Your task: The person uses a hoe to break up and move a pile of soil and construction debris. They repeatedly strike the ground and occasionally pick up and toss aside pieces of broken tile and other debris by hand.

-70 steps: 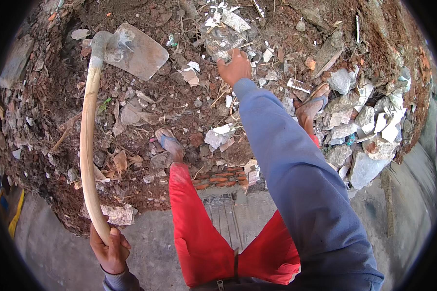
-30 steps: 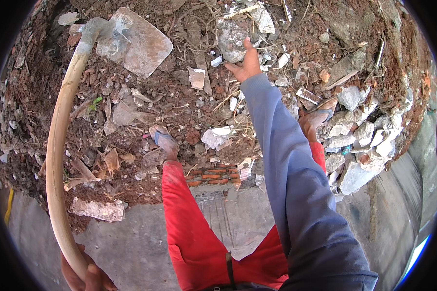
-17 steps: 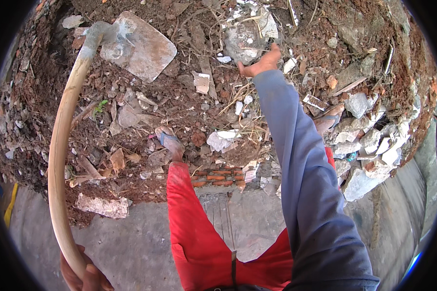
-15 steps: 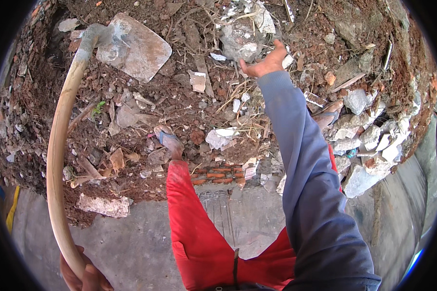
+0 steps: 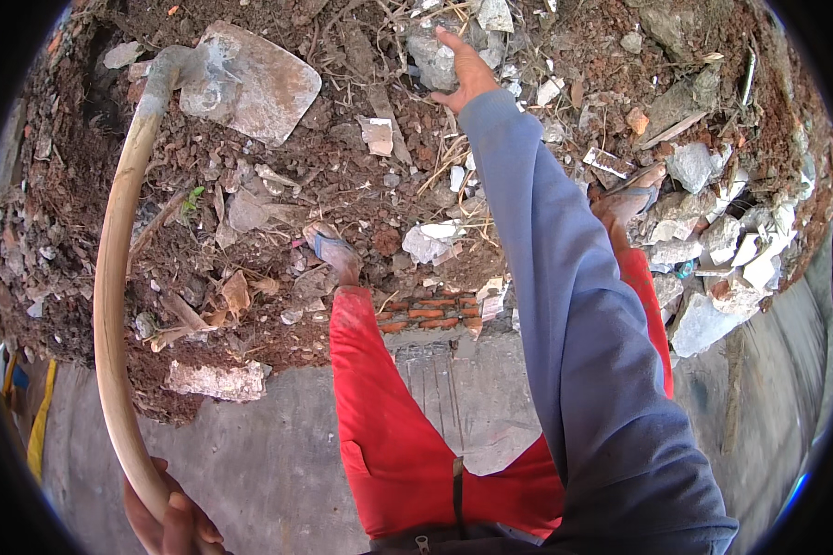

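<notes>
At the bottom left of the frame your left hand (image 5: pixel 171 518) was wrapped around the end of the hoe's wooden handle (image 5: pixel 111 287), fingers closed on it, so the tool stayed upright and under control with one arm alone. The handle arced up the left side of the picture to the hoe blade (image 5: pixel 250 81) at the upper left, which lay flat on the rubble heap (image 5: pixel 278 185), probably parked there so the tool's weight sat on the dirt rather than in your wrist.

In the lower middle your red trousers (image 5: pixel 389 435) ran up to the edge of the concrete floor (image 5: pixel 278 472), and your left foot (image 5: pixel 333 252) was planted in the heap itself, just above a strip of exposed red bricks (image 5: pixel 430 314). Your other foot (image 5: pixel 625 199) stood further right among pale broken stones (image 5: pixel 713 250). That wide stance seemed to brace you for a long reach.

Your grey-blue sleeve (image 5: pixel 546 277) stretched from the lower right up to the top centre, where your right hand (image 5: pixel 467 69) was spread, index finger extended, resting against a grey stone (image 5: pixel 432 57) at the far side of the heap. It touched the stone's right edge but had not closed around it; whether the thumb was hooked under it cannot be told. Straw and white fragments lay about the stone.
</notes>
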The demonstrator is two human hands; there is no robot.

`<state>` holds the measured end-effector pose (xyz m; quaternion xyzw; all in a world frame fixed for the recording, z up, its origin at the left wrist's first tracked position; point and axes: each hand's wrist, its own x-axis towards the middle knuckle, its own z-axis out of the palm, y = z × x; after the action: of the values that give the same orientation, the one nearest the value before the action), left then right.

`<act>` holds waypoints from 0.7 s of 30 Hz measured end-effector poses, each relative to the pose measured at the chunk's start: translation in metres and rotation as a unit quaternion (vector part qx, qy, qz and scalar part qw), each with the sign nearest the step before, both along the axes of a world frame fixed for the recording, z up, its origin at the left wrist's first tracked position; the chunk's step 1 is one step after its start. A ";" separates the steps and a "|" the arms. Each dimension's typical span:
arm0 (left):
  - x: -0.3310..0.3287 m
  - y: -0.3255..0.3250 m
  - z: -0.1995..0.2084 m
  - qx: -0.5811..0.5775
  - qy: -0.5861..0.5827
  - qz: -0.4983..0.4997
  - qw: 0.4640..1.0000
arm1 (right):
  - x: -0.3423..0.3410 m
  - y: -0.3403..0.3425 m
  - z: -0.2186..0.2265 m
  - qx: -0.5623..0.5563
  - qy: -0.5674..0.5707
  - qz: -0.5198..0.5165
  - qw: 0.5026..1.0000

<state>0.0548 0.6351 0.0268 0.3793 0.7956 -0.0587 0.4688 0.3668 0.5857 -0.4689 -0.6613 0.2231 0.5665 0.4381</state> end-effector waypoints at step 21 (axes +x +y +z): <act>-0.036 -0.008 0.000 -0.002 0.068 -0.088 0.994 | 0.046 -0.058 0.043 -0.005 0.110 0.051 0.993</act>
<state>0.0184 0.6266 0.0271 0.4417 0.7891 -0.1267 0.4077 0.4125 0.5280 -0.4263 -0.6076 0.2388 0.6564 0.3780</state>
